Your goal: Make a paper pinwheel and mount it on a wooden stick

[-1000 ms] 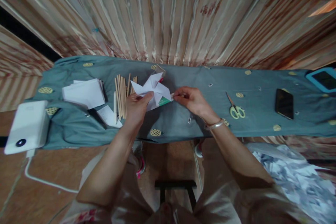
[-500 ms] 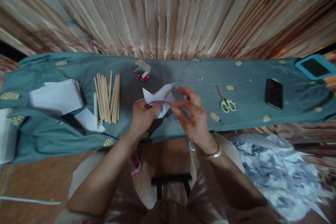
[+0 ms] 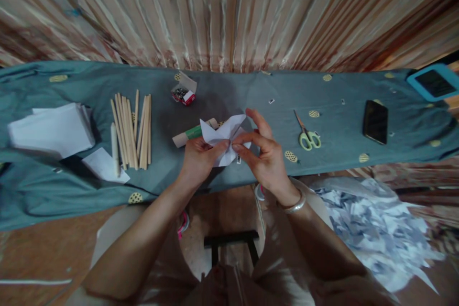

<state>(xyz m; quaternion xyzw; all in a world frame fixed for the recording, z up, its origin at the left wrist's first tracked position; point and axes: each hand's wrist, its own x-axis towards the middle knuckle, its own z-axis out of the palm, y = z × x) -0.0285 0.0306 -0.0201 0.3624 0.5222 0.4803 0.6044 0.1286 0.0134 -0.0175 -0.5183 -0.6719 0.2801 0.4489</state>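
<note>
A white folded-paper pinwheel [image 3: 226, 130] is held over the front middle of the table by my left hand [image 3: 198, 158], its thumb pressed near the centre. My right hand [image 3: 263, 150] meets it from the right, thumb and index finger pinched at the pinwheel's centre and the other fingers raised. Whatever lies in that pinch is too small to make out. Behind the pinwheel and my left fingers shows a tan and green bar-like piece [image 3: 184, 137], partly hidden; I cannot tell whether it is held. Beyond sits an open small red box [image 3: 184, 95] with tiny metal pieces inside.
Left on the teal cloth [image 3: 201, 76] lie a paper stack [image 3: 53, 130], a loose sheet [image 3: 102, 165] and several wooden sticks [image 3: 125, 129]. Right are scissors [image 3: 308, 138], a phone [image 3: 375, 122] and a blue-framed device [image 3: 435, 82]. A bag of paper pieces [image 3: 376, 229] stands lower right.
My right fingertips have moved in to the pinwheel's centre. The tan and green piece now shows behind the pinwheel. The view has shifted slightly, so the table items on the left appear further left.
</note>
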